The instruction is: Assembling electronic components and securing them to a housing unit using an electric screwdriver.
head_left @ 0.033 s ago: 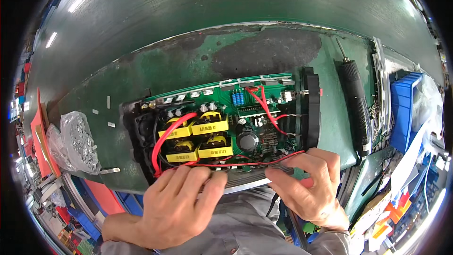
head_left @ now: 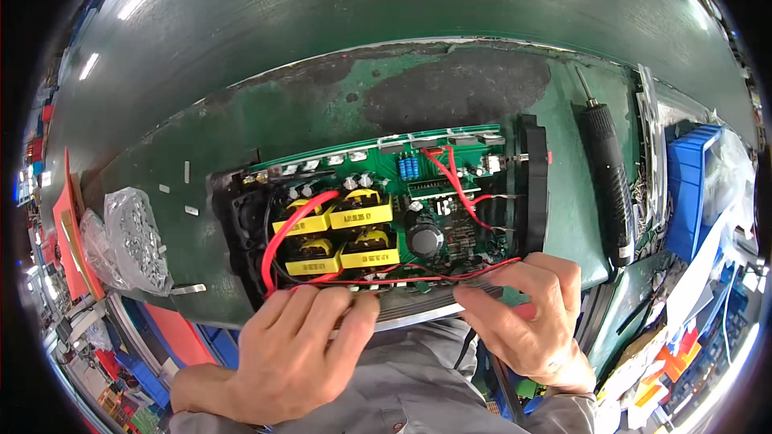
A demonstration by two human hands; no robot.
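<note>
A power inverter with its insides exposed lies across the bench before me. Its green circuit board (head_left: 376,164) carries several yellow transformers (head_left: 370,258) and a round black capacitor (head_left: 425,239). Black end panels stand at the left (head_left: 238,229) and right (head_left: 533,185). My left hand (head_left: 293,354) is closed over the near edge, fingertips by the thick red wire (head_left: 276,245). My right hand (head_left: 527,317) grips the same grey metal edge (head_left: 418,310) farther right, fingers bent, beside a thin red-and-black wire pair (head_left: 434,278). Its thumb and palm-side grip are partly hidden.
A black screwdriver-like power tool (head_left: 609,177) lies to the right, beside metal strips (head_left: 650,145) and a blue bin (head_left: 690,185) with clear plastic. Left of the inverter sit a clear plastic bag (head_left: 137,241) and small pale strips (head_left: 189,289).
My left hand's fingers have slid slightly left along the near edge. The inverter has shifted very slightly right; my right hand stays almost where it was.
</note>
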